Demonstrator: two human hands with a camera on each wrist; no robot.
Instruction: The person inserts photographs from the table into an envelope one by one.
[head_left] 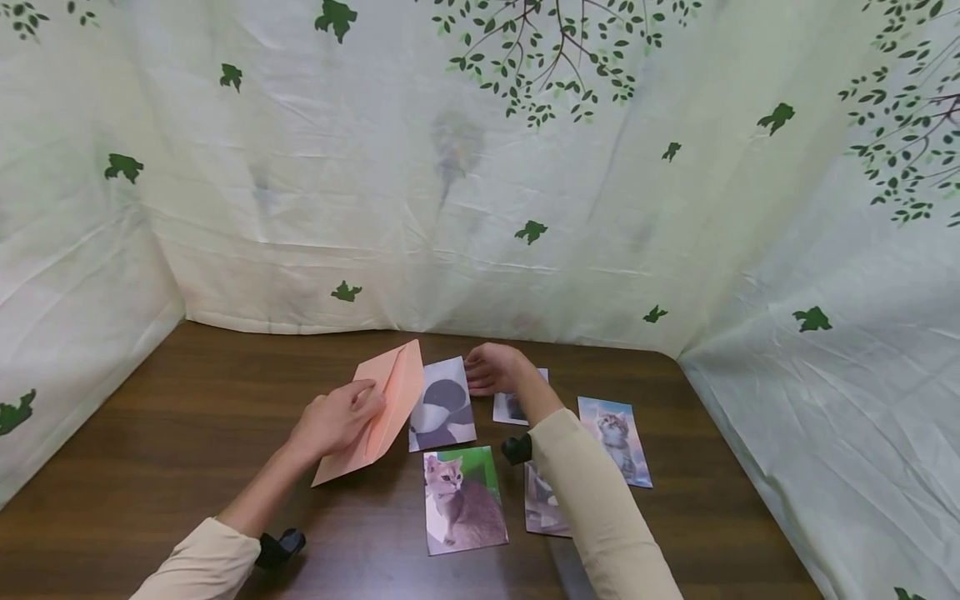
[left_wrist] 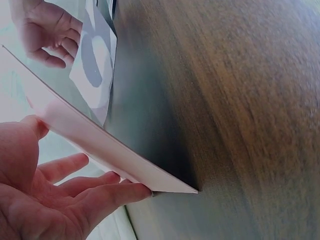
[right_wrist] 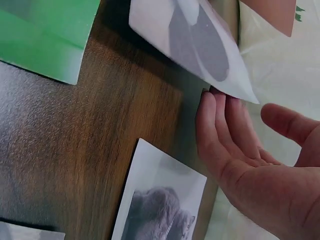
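My left hand (head_left: 339, 423) holds a peach envelope (head_left: 393, 392) tilted up off the table, thumb on one face and fingers on the other, as the left wrist view shows. Beside it a picture card with a grey round shape (head_left: 442, 404) has one edge lifted. At that raised edge is my right hand (head_left: 495, 369); in the right wrist view its fingers (right_wrist: 234, 120) touch the card's edge from below, while the thumb stands apart from it. Just below lies a cat photo with a green background (head_left: 465, 500).
Right of centre lie a grey animal photo (right_wrist: 159, 212), partly behind my right wrist, and a kitten photo on blue (head_left: 615, 437). Another photo (head_left: 543, 504) is half hidden by my right sleeve. A leaf-printed cloth (head_left: 420, 250) hangs around the brown table (head_left: 187, 417).
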